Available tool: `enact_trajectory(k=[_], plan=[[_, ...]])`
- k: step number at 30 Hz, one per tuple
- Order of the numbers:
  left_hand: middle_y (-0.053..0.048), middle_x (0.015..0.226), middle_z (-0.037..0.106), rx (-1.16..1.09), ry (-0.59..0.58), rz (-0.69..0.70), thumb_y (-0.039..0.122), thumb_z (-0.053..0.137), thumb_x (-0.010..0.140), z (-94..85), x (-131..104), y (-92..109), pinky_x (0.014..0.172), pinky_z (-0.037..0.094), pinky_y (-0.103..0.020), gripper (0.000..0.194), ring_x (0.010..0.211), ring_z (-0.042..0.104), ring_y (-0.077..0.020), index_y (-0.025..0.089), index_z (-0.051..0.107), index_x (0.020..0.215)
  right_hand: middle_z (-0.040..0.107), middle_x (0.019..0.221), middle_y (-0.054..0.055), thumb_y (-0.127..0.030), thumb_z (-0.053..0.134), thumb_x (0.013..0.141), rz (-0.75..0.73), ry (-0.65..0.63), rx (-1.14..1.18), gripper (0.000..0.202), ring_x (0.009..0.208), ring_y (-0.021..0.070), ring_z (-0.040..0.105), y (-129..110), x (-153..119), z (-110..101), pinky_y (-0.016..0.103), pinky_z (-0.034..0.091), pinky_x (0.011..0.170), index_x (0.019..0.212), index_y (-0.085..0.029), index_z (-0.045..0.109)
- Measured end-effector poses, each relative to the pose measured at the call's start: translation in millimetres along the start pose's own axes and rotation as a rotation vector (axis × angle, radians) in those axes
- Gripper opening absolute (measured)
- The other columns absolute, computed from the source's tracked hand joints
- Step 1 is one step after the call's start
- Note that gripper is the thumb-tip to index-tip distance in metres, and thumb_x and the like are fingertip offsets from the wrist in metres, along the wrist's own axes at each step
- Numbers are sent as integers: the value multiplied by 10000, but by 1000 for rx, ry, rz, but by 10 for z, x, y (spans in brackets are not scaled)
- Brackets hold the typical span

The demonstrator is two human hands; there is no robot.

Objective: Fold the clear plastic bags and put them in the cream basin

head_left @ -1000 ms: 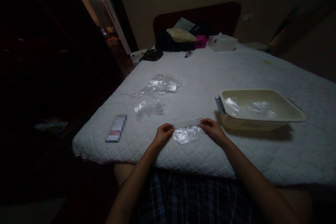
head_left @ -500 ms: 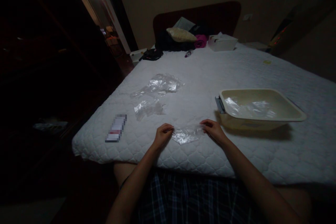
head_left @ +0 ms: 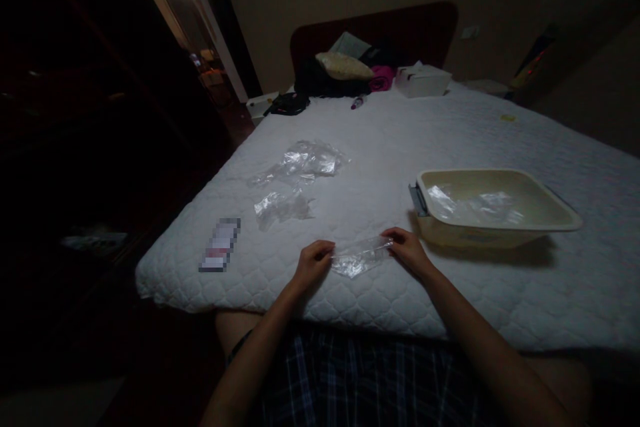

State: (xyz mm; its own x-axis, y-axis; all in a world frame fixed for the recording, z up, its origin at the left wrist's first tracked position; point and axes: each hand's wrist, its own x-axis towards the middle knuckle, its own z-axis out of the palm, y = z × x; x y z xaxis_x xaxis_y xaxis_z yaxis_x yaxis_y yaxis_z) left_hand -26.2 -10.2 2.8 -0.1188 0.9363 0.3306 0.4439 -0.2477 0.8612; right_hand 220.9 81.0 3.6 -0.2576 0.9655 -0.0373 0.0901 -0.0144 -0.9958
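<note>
Centrally, near the front edge of the white quilted bed (head_left: pixel 380 147), a clear plastic piece (head_left: pixel 356 263) is stretched between the person's two hands. The left hand (head_left: pixel 314 263) pinches its left end between thumb and fingers; the right hand (head_left: pixel 406 250) pinches its right end in the same manner, the fingertips near the upper edge. The plastic is wrinkled and glossy, its lower edge dipping toward the person. Whether it touches the bed cannot be told.

To the right of the right hand stands a cream tub (head_left: pixel 505 237) with a grey handle (head_left: pixel 419 200) on its left side; crumpled clear film (head_left: pixel 493 205) lies inside. Beyond and to the left of the hands, a larger heap of clear plastic (head_left: pixel 313 159) lies on the bed, with a smaller heap (head_left: pixel 283 207) just nearer the person. A pixelated rectangular item (head_left: pixel 220 245) lies near the bed's left edge. At the far end, before a dark red headboard (head_left: pixel 425 27), are a pale cushion (head_left: pixel 344 67), a magenta roll (head_left: pixel 382 79) and a white box (head_left: pixel 423 82).
</note>
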Motion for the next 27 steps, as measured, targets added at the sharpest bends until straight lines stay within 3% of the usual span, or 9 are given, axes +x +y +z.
enact_trajectory(k=[6,13,19,27], plan=[[-67,941,635,69,-62,130,149,559,727,-42,-75,23,768,479,-293,180,868,588,-161,172,643,885,634,773,31,-259,596,617,-5,-14,-28,218,590,136,553,15,-14,-5,218,431,442,816,-174,620],[-46,844,608,107,-119,81,186,593,714,-43,-121,52,693,472,-257,186,749,569,-137,158,608,898,608,708,13,-221,570,593,-32,32,-36,221,555,122,529,30,-6,-1,219,432,439,799,-158,621],[-34,858,601,86,-58,130,109,514,749,-9,-128,-2,732,466,-269,183,794,566,-134,178,612,887,609,712,17,-278,600,616,-33,21,-47,223,557,123,532,19,-8,2,215,434,433,802,-156,616],[-57,898,609,206,-56,243,134,515,787,-28,-170,-8,763,473,-303,172,838,566,-151,185,617,916,617,705,16,-247,587,600,-67,25,-32,230,564,132,548,-22,-35,7,219,432,452,815,-167,581]])
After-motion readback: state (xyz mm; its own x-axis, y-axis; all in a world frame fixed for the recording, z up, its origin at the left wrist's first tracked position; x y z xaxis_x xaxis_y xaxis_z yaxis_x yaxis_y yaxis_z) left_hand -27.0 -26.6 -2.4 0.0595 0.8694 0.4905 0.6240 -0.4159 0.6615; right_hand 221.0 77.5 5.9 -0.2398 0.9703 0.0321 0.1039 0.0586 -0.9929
